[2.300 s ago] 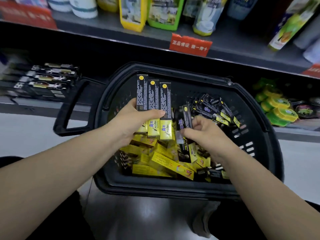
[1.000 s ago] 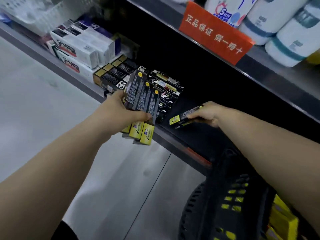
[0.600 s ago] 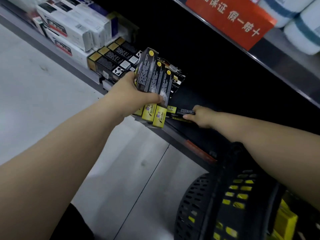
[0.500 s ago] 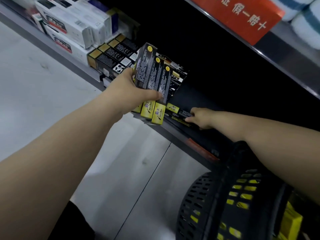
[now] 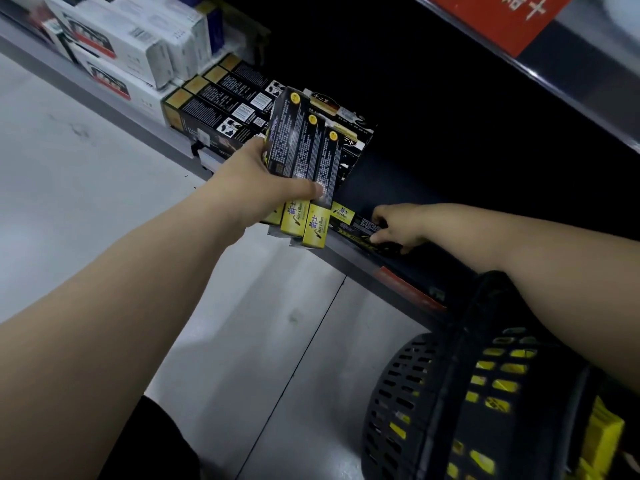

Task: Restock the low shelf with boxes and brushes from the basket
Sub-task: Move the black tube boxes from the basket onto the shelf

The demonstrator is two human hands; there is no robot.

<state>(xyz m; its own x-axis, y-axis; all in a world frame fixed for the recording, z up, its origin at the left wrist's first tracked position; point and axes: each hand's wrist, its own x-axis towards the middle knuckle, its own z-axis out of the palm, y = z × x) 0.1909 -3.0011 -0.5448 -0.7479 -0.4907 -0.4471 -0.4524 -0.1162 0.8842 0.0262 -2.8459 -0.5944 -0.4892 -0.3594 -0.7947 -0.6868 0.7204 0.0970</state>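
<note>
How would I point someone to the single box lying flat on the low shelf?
Start at the low shelf's grey front edge, left of the black basket. Beside the three upright boxes in the left hand lies one black box, yellow end leftward, gripped by the right hand. Unlike the stacked boxes behind, it lies alone along the edge.

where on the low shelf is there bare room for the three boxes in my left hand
Bare shelf floor lies behind the single box your right hand holds, right of the black stack. Left of that stack, rows of boxes crowd it.
</note>
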